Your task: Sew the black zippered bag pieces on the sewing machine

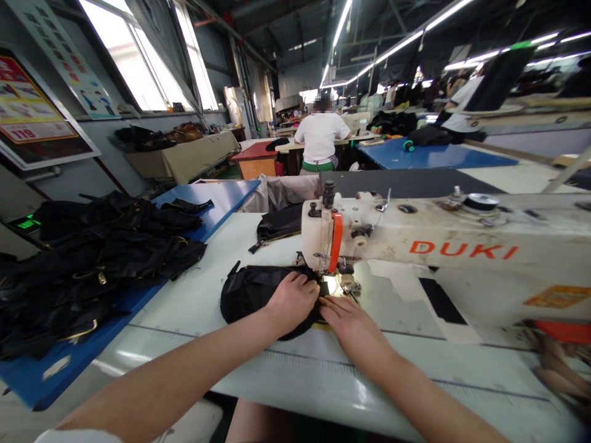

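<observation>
A black fabric piece [247, 292] lies on the white sewing table [194, 295] under the needle area of a white industrial sewing machine [415, 237] marked DUKI. My left hand [292, 300] rests on top of the fabric with its fingers curled and pressed onto the cloth near the presser foot. My right hand [347, 320] lies flat at the fabric's right edge, fingers stretched toward the lit needle plate [342, 284]. Both forearms reach in from the bottom of the view.
A heap of black garments with gold hardware [92, 258] covers a blue table [221, 197] to the left. Another black piece [279, 224] lies behind the machine. A person in a white shirt [321, 138] sits farther back, facing away. Windows line the left wall.
</observation>
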The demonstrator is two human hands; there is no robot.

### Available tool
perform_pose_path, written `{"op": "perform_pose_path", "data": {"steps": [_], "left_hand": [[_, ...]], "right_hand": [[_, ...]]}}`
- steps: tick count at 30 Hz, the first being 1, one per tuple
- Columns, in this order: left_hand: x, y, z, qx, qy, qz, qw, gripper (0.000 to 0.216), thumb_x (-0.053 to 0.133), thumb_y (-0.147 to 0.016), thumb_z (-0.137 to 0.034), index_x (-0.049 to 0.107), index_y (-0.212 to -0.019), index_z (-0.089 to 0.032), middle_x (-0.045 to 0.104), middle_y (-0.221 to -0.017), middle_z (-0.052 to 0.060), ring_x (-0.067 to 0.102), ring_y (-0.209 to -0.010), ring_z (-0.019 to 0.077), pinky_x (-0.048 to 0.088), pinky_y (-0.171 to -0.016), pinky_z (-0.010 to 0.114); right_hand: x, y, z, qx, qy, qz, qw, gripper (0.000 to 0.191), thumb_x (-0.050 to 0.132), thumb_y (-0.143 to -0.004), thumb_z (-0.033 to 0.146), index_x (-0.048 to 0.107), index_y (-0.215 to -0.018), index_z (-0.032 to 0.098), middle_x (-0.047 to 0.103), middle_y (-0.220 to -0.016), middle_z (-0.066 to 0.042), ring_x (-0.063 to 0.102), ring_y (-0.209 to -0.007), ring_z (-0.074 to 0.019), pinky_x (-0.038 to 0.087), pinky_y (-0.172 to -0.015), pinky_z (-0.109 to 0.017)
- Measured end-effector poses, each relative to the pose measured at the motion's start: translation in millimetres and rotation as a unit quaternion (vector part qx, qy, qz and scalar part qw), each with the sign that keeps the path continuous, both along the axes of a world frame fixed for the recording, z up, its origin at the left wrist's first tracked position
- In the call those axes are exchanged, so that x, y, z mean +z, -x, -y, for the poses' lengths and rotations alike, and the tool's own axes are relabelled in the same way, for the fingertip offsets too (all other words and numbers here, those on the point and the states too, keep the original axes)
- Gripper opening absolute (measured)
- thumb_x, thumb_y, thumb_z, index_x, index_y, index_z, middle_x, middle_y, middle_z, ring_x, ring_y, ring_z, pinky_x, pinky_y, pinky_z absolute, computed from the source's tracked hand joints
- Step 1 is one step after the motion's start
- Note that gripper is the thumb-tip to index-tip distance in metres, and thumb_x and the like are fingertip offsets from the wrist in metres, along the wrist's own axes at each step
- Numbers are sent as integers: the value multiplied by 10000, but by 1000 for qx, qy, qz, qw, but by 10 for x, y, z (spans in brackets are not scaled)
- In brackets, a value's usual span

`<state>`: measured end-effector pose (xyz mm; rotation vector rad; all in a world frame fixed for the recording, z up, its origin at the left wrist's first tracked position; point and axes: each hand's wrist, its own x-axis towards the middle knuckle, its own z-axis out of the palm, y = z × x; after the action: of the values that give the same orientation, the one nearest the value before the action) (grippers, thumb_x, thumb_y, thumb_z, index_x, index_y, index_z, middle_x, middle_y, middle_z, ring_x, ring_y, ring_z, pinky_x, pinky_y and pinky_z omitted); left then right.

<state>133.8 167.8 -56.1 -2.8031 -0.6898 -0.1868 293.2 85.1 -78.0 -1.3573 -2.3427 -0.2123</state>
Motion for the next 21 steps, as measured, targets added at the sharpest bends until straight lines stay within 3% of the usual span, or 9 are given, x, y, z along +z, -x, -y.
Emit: {"op": "perform_pose_path", "data": {"steps": [8, 16, 21], "left_hand": [[-29, 8, -2, 2, 5, 12, 1000, 124, 503, -889, -147, 585, -982, -136, 645, -930, 74, 541, -897, 233, 384, -761, 369], [-15, 17, 6, 6, -3, 20, 1000, 139, 502, -888, -147, 580, -1003, -143, 645, -924, 64, 536, -893, 232, 391, -771, 367], [-5, 28, 9, 7, 5, 16, 1000, 170, 483, -894, -148, 584, -1031, -139, 648, -950, 67, 538, -911, 236, 397, -787, 372]], "right_hand": [[-23, -34, -9, 3, 31, -27, 999, 275, 545, -802, 11, 642, -1030, 128, 662, -1109, -110, 564, -1070, -234, 456, -944, -385], [61, -188, -26, -98, 29, -65, 993, 226, 497, -854, 74, 666, -981, 153, 662, -861, -71, 558, -875, -237, 454, -829, -395], [81, -119, -55, -79, 38, -23, 996, 245, 492, -889, 124, 631, -1089, 149, 624, -895, -76, 526, -901, -234, 433, -842, -376]]}}
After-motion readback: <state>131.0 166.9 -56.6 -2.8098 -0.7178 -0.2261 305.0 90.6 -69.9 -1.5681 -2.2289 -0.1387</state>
